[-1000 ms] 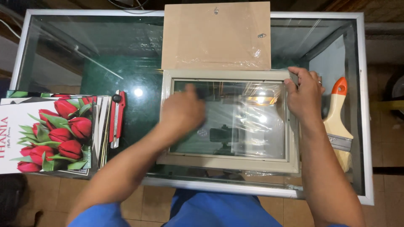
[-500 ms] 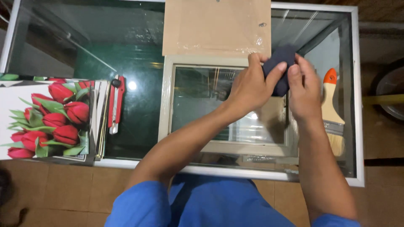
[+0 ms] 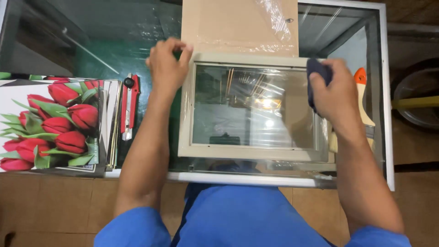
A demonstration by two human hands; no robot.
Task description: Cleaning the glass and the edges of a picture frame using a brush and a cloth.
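Note:
A cream picture frame (image 3: pixel 254 153) with a glass pane lies flat on a glass-topped table (image 3: pixel 91 41). My left hand (image 3: pixel 167 66) pinches the frame's top left corner. My right hand (image 3: pixel 337 98) rests over the frame's right edge and holds a dark blue cloth (image 3: pixel 318 73) bunched in its fingers. A brown backing board (image 3: pixel 238 23) with clear plastic wrap on it lies just beyond the frame.
A paintbrush with an orange handle (image 3: pixel 361 80) lies right of the frame, partly under my right hand. A red box cutter (image 3: pixel 129 105) lies left of my left arm, next to a stack of tulip prints (image 3: pixel 50 123). The table's metal rim (image 3: pixel 238 178) runs along the near edge.
My left hand left the glass, met my right hand at the frame's top right corner, then moved to the top left corner. The dark cloth is now in my right hand.

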